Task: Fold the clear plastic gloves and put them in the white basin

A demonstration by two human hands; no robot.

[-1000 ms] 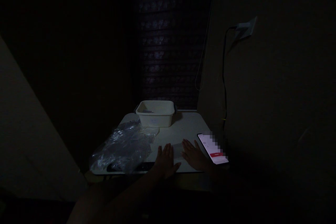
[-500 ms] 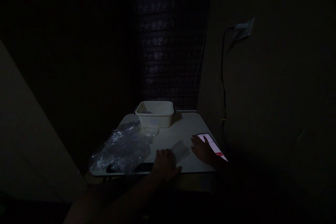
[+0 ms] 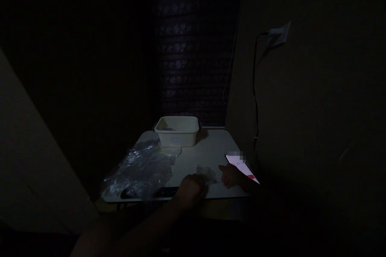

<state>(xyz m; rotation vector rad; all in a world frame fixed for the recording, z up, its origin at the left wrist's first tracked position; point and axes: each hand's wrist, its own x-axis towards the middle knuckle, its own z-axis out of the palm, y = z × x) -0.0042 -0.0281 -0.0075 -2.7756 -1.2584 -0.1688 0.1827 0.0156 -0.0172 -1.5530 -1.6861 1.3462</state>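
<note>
Greyish and translucent, the small sheet (image 3: 206, 172) looks slightly rumpled.

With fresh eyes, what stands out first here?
The lit phone, bright on the right side of the table. Next, the pale tub at the far end and the crumpled clear plastic at left. A small sheet shows between left hand and right hand.

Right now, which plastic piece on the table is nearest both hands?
The small translucent piece between the left hand and right hand; the large crumpled plastic spreads over the left of the table.
</note>
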